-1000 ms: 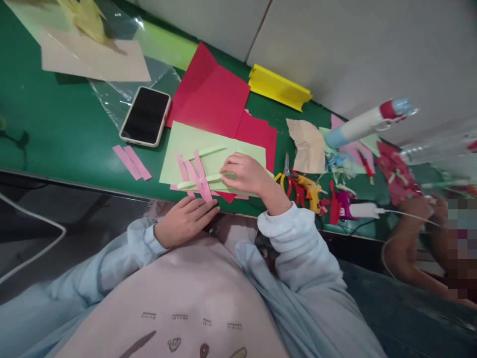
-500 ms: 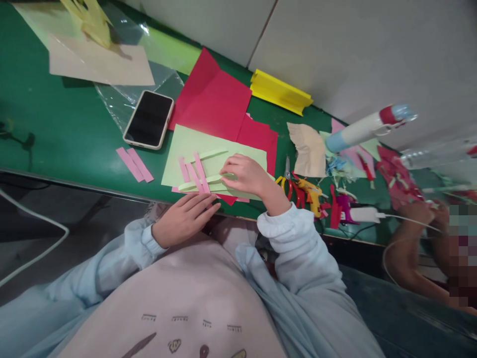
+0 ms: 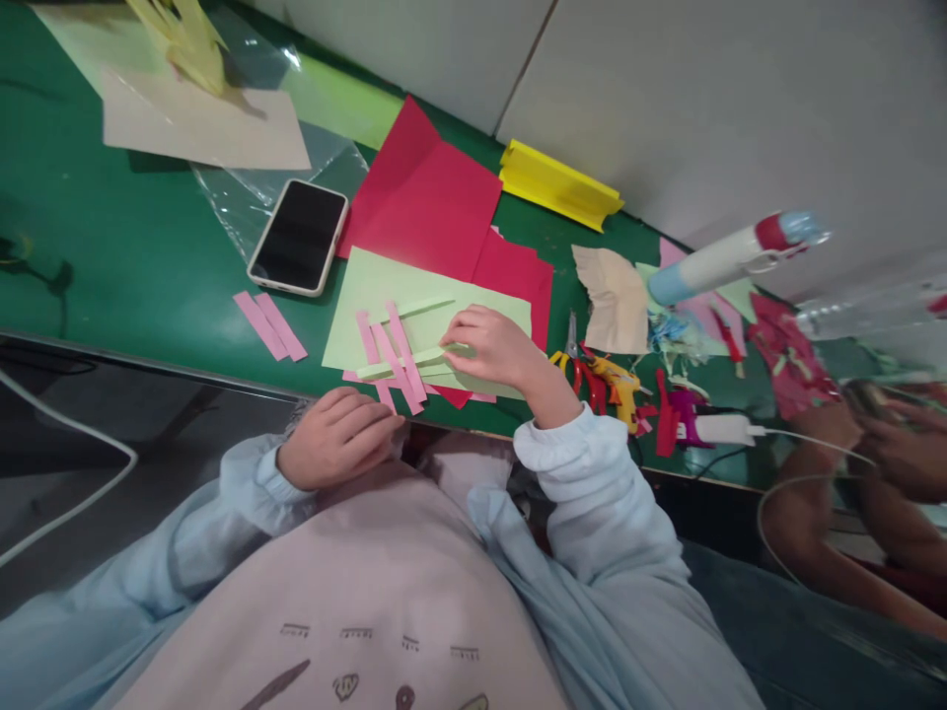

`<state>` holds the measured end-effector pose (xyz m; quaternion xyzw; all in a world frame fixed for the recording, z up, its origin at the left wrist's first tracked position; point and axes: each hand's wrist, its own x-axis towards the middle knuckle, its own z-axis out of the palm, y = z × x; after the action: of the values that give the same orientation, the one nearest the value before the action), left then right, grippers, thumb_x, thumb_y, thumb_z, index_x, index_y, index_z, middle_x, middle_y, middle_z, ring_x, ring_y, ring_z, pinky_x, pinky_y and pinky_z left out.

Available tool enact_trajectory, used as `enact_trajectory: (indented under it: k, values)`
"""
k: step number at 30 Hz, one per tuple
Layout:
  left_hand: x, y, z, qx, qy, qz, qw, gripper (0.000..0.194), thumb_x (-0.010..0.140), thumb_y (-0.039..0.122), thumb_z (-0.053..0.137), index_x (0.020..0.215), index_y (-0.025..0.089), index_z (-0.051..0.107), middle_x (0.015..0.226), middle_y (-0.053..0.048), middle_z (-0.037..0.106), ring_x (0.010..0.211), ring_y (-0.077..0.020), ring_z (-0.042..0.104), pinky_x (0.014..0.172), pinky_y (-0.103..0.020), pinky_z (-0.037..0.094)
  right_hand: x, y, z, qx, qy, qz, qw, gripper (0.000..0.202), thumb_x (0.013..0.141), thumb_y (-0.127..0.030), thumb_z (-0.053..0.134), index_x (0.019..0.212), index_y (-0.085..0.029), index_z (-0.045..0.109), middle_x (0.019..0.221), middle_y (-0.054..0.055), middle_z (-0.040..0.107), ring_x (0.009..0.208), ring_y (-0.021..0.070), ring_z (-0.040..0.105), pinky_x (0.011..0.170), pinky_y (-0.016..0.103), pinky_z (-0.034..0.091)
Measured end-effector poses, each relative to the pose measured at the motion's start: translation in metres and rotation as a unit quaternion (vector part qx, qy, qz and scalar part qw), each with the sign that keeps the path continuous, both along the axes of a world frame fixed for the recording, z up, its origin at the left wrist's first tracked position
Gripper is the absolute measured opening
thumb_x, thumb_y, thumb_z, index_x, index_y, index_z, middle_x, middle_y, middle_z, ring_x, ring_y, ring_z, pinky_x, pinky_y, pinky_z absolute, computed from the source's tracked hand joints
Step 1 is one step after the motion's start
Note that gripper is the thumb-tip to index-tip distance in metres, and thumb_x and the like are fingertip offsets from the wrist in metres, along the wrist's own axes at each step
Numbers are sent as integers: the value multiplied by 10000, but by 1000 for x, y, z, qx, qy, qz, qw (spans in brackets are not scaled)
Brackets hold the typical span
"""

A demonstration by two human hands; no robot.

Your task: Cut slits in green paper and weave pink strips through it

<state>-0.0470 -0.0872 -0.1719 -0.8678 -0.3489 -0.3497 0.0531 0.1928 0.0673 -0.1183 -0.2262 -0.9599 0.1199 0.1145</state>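
My right hand [image 3: 494, 347] is closed in a pinch on the end of a pale green paper strip [image 3: 406, 363], over a pale green sheet [image 3: 340, 320]. Pink paper strips [image 3: 400, 345] cross over and under this strip and a second green strip [image 3: 418, 311], woven together. My left hand [image 3: 344, 436] hovers at the table's front edge just below the pink strip ends, fingers loosely bent and nothing visible in it. To the left lie two loose pink strips [image 3: 270, 325].
A phone [image 3: 298, 237] and red sheets [image 3: 436, 197] lie behind. Rightward are scissors [image 3: 573, 360], a yellow glue gun [image 3: 618, 387], a white plug [image 3: 723, 428] with a cable, and a bottle [image 3: 729, 258]. Another person's hands [image 3: 903, 444] work at the far right.
My left hand has lifted off the pink strips and drawn back down and left, uncovering their lower ends. My right hand stays nearly in place.
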Motion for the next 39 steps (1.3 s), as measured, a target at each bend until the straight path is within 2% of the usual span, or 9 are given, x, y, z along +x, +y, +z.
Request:
enact_trajectory:
  k: [6,13,17,22,28,34,39]
  values:
    - [-25,1,-4,-2,-22,63,998,261,779,113,642,1028,186,612,797,-43,684,707,-180,601,641,-320,483,5,-6,0,-10,6,12,1000,159,874,-225,564,857,-171,713,843,83,665,823,216,570,777,356,449]
    - [-37,8,1,-51,-22,94,994,190,853,136,572,1028,191,622,825,-46,663,734,-177,589,675,-327,503,14,-15,1,-37,6,26,999,158,873,-215,566,852,-165,715,847,85,675,837,215,585,798,368,464]
    - [-40,16,10,-75,14,62,995,210,884,164,558,1073,187,647,890,-61,680,802,-191,596,730,-343,525,19,-20,3,-43,3,25,999,167,884,-236,565,862,-172,718,862,88,677,844,219,590,796,373,470]
    - [-38,26,20,-104,47,-9,993,250,899,190,554,1120,200,670,1005,-75,712,939,-215,628,842,-373,535,24,-25,3,-52,-2,21,998,168,886,-238,568,885,-176,724,880,91,685,867,226,594,811,383,476]
    - [-31,30,21,-110,75,-74,988,283,922,187,520,1173,194,649,1139,-68,714,1066,-219,634,934,-370,526,28,-29,3,-52,2,26,998,147,859,-219,589,888,-177,726,887,91,686,868,225,593,805,375,477]
    - [-27,31,20,-103,78,-81,988,276,914,233,547,1165,184,649,1127,-96,711,1042,-226,650,915,-378,522,29,-28,5,-50,-4,19,999,167,877,-244,573,885,-171,723,875,93,678,869,226,593,801,369,471]
    - [-19,26,19,-66,85,-39,993,257,879,361,627,1049,173,669,1027,-94,719,915,-225,652,824,-376,512,24,-26,4,-38,-7,16,999,175,885,-236,560,878,-174,723,871,90,681,862,224,594,801,368,469]
